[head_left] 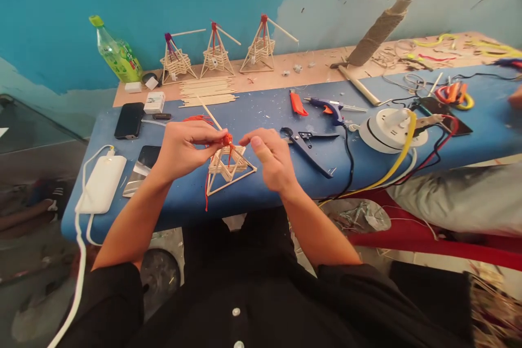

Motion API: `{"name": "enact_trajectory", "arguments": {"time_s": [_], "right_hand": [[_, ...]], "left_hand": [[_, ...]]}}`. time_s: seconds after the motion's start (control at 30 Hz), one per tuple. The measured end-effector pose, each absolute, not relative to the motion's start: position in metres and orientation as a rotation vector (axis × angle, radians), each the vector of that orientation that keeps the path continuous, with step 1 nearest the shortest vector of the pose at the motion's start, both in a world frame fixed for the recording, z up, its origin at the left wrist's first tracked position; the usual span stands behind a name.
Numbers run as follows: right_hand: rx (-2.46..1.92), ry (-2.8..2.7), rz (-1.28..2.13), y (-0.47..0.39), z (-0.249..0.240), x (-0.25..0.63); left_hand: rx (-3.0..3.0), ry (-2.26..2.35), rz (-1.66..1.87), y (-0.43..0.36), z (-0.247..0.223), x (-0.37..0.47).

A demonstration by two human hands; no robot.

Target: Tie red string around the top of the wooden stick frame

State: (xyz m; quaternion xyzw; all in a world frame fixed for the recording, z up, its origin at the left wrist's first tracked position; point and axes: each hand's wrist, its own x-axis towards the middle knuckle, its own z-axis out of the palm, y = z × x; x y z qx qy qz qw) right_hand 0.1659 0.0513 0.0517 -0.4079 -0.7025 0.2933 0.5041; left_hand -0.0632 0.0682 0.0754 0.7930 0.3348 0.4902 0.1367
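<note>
Evidently the work in hand centres on the red binding [227,138] at the peak of the small stick frame [223,170], near the front edge of the worktop [179,211], left of its middle. The left hand's [183,145] grip is narrow, thumb and forefinger pinching the binding; the right hand [274,162] is just beside it, fingers curled, and I cannot tell whether its grip holds any thread. A sound way to handle this would be to let the left pinch bear only on the binding, firm enough to stop the sticks turning, while the right draws evenly and close to the peak. Pulling hard sideways could skew the legs or tilt the base, so light tension seems best. The red tail [206,200] hanging at the frame's left corner could snag under a leg; it is better led clear. The long stick [209,112] slanting from the peak towards the back edge could catch a knuckle, so small finger movements suit. For comparison, a similar frame [216,57] stands upright along the back edge.
</note>
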Motion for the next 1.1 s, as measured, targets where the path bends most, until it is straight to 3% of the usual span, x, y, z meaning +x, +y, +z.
{"name": "enact_trajectory", "arguments": {"time_s": [0.2,0.43,0.83,1.1], "right_hand": [[-0.851,-1.629,1.183,0.076,0.034,0.161],[-0.694,-1.528,1.479,0.083,0.017,0.155],[-0.692,-1.576,1.696,0.096,0.023,0.155],[-0.781,-1.368,1.553,0.09,0.03,0.174]], "left_hand": [[2.239,0.937,1.484,0.069,0.071,-0.059],[2.212,0.994,1.563,0.068,0.065,-0.055],[2.233,1.202,1.395,0.062,0.073,-0.058],[2.273,1.18,1.268,0.06,0.085,-0.064]]}}
